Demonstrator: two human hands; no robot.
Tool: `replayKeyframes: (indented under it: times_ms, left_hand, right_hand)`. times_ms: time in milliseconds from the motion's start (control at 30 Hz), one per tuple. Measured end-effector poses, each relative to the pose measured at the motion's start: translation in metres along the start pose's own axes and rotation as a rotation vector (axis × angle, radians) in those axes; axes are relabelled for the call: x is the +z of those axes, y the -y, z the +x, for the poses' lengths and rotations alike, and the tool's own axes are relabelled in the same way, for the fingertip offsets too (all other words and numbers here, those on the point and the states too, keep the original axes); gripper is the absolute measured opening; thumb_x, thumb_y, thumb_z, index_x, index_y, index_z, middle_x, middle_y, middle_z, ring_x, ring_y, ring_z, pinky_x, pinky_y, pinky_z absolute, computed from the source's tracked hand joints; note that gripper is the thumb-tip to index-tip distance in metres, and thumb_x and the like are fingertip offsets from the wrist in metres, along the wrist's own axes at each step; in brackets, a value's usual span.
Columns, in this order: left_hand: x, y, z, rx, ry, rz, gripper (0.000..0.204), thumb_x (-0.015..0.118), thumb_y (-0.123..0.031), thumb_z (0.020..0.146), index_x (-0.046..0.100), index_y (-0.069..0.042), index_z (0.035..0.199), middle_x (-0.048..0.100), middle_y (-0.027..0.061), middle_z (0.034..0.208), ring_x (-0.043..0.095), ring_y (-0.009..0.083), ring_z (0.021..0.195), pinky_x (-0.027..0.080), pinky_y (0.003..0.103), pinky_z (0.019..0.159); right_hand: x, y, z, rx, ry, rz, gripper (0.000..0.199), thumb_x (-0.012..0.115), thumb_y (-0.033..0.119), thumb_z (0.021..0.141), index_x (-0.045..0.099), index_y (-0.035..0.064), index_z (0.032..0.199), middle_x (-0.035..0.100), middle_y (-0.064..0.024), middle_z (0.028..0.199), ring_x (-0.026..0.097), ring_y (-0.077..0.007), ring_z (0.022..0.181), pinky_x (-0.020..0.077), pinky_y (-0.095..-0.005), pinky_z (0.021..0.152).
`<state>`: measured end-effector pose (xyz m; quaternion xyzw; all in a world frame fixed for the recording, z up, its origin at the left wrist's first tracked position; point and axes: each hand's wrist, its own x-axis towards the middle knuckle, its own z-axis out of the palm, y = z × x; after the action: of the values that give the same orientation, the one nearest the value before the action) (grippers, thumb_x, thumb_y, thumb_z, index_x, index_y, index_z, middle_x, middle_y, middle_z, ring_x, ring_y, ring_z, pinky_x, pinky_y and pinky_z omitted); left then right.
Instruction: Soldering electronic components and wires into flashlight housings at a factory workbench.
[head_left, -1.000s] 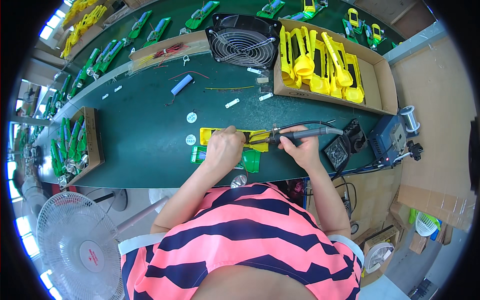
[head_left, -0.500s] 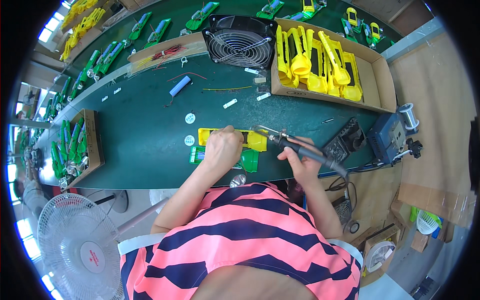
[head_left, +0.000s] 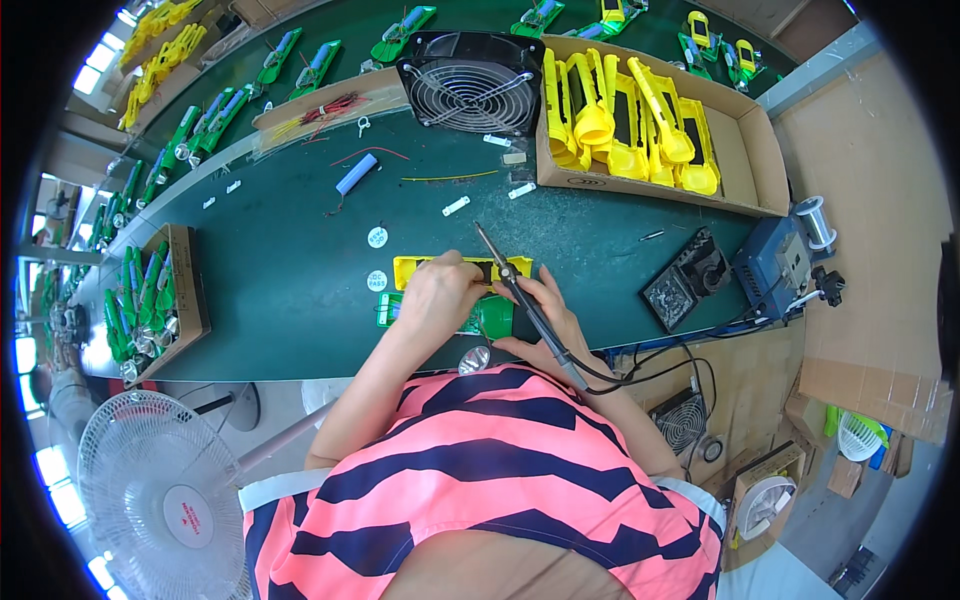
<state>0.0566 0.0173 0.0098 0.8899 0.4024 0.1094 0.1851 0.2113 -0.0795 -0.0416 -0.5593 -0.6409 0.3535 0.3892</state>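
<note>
A: Nearest first?

B: A round metal reflector (head_left: 474,360), at the near edge of the green table (head_left: 300,300). Just beyond, the green casing (head_left: 498,318), then the yellow casing (head_left: 410,268) alongside.

A: And the grip?

B: Right hand (head_left: 552,320) closed around the soldering iron (head_left: 543,322), fingertips spread at the right end of the green casing. Left hand (head_left: 437,292) laid over the middle of the yellow casing, fingers bunched; impossible to tell about anything pinched underneath.

A: How to work well like this?

B: Judging by the pose, steady the casings with the left fingers, use only the right fingertips for small parts, and keep the hot tip clear of plastic and knuckles.

A: Lie of the casings?

B: Long axes both left to right, roughly along the table edge. Broad end of the green casing toward the right. Iron slanting across, tip pointing leftward and away from the near edge.

A: Farther out?

B: Round white stickers (head_left: 377,237), a blue cylinder (head_left: 356,174), then a black fan (head_left: 470,95) beside a cardboard box (head_left: 740,150) of yellow shells (head_left: 630,130).
</note>
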Motion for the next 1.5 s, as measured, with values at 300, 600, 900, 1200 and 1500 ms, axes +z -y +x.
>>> replayKeyframes:
  times_ms: [300,600,900,1200,1500]
  left_hand:
    - [-0.003,0.005,-0.036,-0.148,-0.292,-0.451,0.012,0.068,-0.004,0.065,0.063,-0.003,0.076,0.061,0.0078,0.070,0.058,0.0207,0.067,0.045,0.029,0.060]
    - [0.006,0.004,-0.041,0.076,-0.233,-0.276,0.009,0.067,-0.004,0.064,0.063,-0.003,0.072,0.052,0.0078,0.082,0.051,0.0225,0.075,0.041,0.032,0.066]
    - [0.002,0.006,-0.034,-0.030,-0.198,-0.286,0.009,0.065,0.001,0.059,0.061,-0.002,0.067,0.054,0.0081,0.086,0.056,0.0226,0.077,0.046,0.030,0.064]
    - [-0.004,0.008,-0.028,0.002,-0.073,-0.220,0.008,0.063,0.002,0.057,0.057,-0.002,0.062,0.054,0.0092,0.084,0.056,0.0255,0.079,0.046,0.033,0.066]
    - [-0.004,0.007,-0.023,0.014,-0.045,-0.182,0.007,0.061,0.003,0.058,0.055,-0.001,0.060,0.053,0.0103,0.083,0.055,0.0271,0.080,0.046,0.034,0.068]
  right_hand:
    - [-0.018,0.002,0.014,-0.044,0.041,-0.031,0.067,0.073,0.021,0.064,0.036,0.0035,0.118,0.054,-0.0091,0.114,0.042,-0.0335,0.114,0.0178,-0.0433,0.106]
    - [-0.021,0.016,0.000,-0.137,-0.188,-0.012,0.033,0.067,0.018,0.072,0.056,0.0053,0.100,0.062,-0.0069,0.098,0.057,-0.0269,0.095,0.0227,-0.0453,0.103]
    - [0.015,0.007,-0.037,-0.029,-0.651,0.524,0.019,0.055,-0.001,0.079,0.048,-0.0062,0.096,0.061,-0.0119,0.064,0.062,-0.0129,0.059,0.0506,-0.0251,0.073]
    - [0.022,0.003,-0.037,0.121,-0.671,0.635,0.015,0.055,0.000,0.077,0.049,-0.0018,0.091,0.060,-0.0058,0.057,0.060,-0.0098,0.055,0.0174,-0.0410,0.105]
    - [0.023,0.003,-0.035,0.151,-0.650,0.605,0.016,0.057,0.001,0.076,0.049,-0.0018,0.090,0.060,-0.0046,0.056,0.060,-0.0093,0.055,0.0160,-0.0413,0.105]
